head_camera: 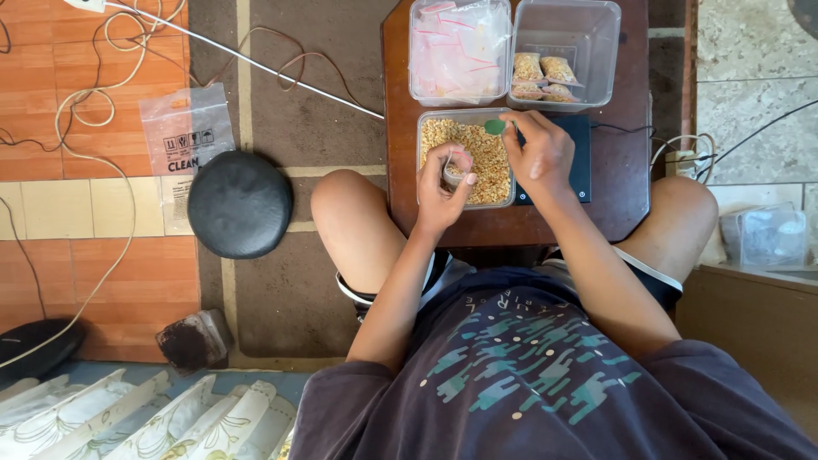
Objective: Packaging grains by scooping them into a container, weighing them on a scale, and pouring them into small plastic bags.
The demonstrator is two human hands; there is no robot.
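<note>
Wooden table (613, 204) over brown carpet (281, 298); left hand (443, 183) grips a small bag (454, 170), right hand (537, 153) a green scoop (495, 127).

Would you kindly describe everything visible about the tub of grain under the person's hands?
The tub of grain is a clear, square plastic container without a lid, nearly full of pale yellow kernels. It sits upright on the dark wooden table, beside a black scale. The left hand holds a small bag over it; the right hand holds a green scoop above its far edge.
</note>
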